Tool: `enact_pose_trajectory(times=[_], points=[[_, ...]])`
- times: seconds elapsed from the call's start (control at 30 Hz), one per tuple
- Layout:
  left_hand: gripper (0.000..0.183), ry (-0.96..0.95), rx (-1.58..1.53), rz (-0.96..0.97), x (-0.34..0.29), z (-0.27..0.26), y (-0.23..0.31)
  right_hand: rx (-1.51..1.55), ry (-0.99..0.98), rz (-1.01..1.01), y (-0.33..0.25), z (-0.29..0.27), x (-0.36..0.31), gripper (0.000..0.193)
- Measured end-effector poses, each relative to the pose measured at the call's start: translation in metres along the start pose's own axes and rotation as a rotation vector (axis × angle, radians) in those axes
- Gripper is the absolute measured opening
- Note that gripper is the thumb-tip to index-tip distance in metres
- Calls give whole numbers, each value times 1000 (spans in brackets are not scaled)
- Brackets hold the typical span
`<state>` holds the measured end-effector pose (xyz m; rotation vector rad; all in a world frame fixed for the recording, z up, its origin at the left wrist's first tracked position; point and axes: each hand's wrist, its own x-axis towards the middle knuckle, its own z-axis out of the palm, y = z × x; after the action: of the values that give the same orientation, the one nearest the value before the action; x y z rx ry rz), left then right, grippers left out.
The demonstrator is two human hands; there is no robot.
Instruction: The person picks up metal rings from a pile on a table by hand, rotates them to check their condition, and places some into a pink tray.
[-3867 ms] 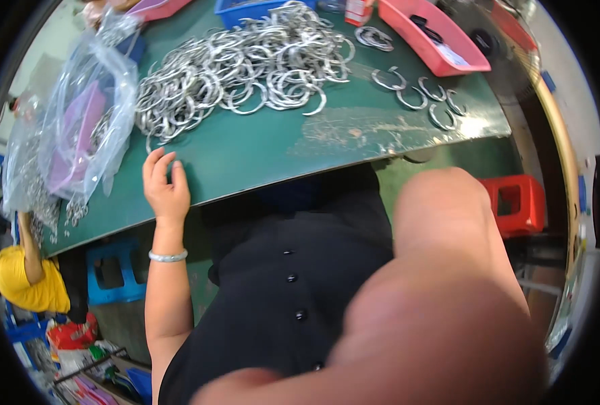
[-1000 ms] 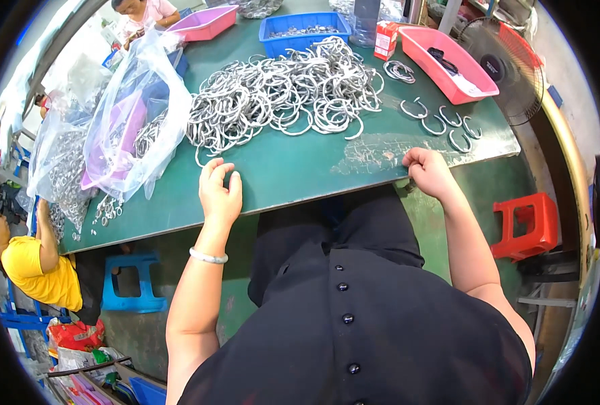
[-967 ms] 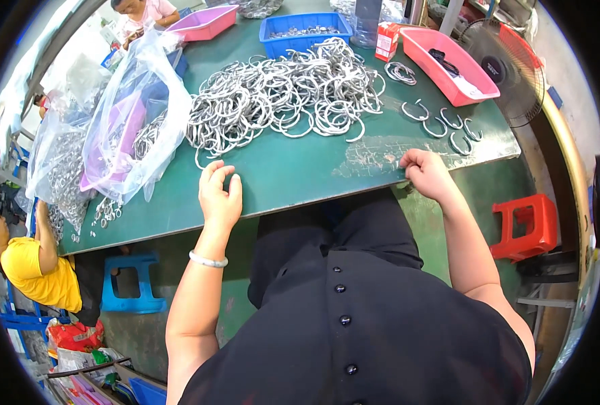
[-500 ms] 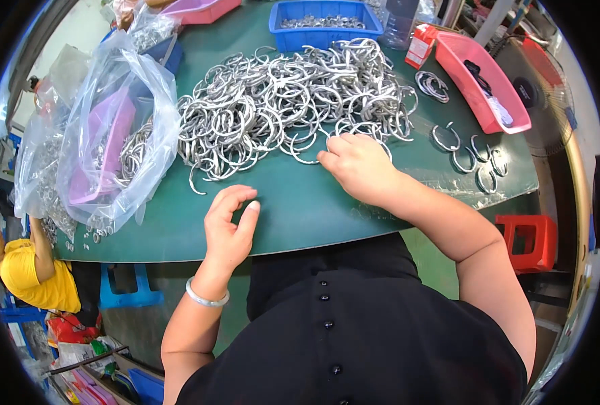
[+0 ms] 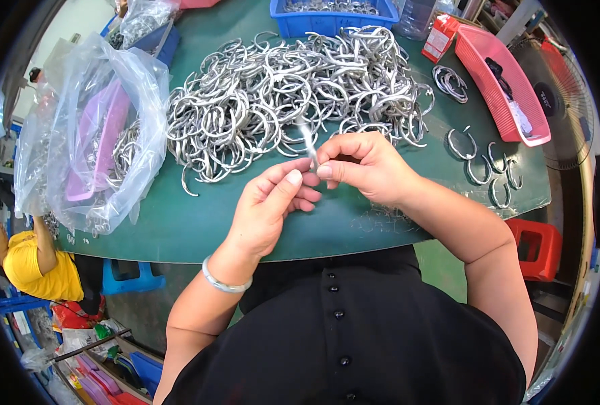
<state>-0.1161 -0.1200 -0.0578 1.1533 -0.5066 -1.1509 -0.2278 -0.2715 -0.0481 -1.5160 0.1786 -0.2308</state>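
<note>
A large heap of silver open bangles (image 5: 273, 101) is piled on the green table (image 5: 199, 226). In front of it, my right hand (image 5: 371, 165) pinches one silver bangle (image 5: 307, 138), which is seen edge-on and smeared by motion. My left hand (image 5: 269, 202) is close beside, palm turned inward and fingers loosely bent, with its index fingertip at the bangle's lower end. Whether that fingertip touches the bangle is hard to make out. Several separate bangles (image 5: 479, 179) lie apart to the right, and a small stack of bangles (image 5: 450, 84) sits behind them.
Left of the heap, a clear plastic bag (image 5: 148, 128) surrounds a purple tray (image 5: 97, 145). A blue bin (image 5: 293, 25) of small metal parts stands at the back, a pink basket (image 5: 472, 74) at the right. A yellow-shirted person (image 5: 40, 270) sits at far left.
My right hand has drawn back from the heap's front edge with a bangle in its pinch. My left hand has moved right and forward to meet it.
</note>
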Motion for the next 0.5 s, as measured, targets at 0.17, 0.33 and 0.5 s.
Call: enact_pose_trajectory(times=[0.17, 0.33, 0.5], points=[[25, 25, -226, 9, 5, 13, 2, 272, 63, -63, -1, -1, -5, 7], [21, -50, -330, -37, 6, 19, -3, 284, 70, -123, 1, 4, -16, 11], [8, 49, -313, 15, 2, 13, -3, 124, 48, -8, -4, 5, -29, 21]])
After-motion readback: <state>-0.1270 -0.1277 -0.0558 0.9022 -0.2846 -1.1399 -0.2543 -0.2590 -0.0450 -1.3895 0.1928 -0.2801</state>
